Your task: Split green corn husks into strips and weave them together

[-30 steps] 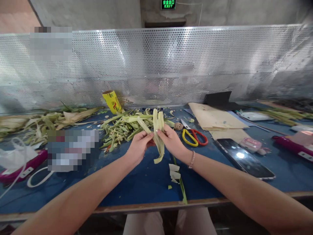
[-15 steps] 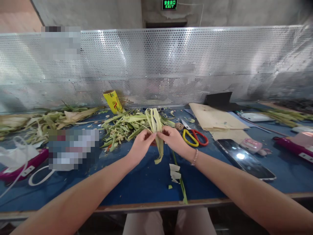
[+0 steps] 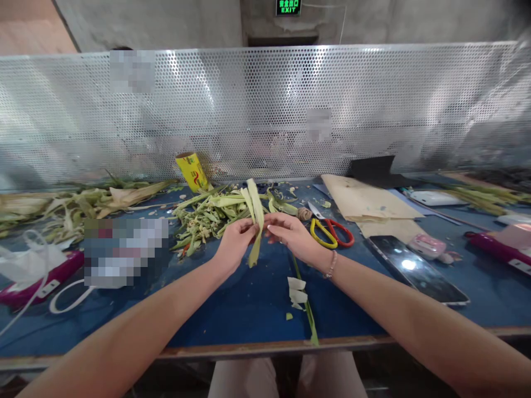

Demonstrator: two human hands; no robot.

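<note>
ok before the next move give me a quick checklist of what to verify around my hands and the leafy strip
1. Left hand grips the leafy strip: ok, pinched between thumb and fingers.
2. Right hand grips it too: cannot tell, the fingertips are close but contact is unclear.
3. Scissors set down, blades facing away from you: ok, lying just beyond the right hand.
4. No scraps on the table edge side of the hands: not ok, paper scraps and a green stem lie there.
5. Phone apart from the strip: ok, it lies off to the right.
</note>
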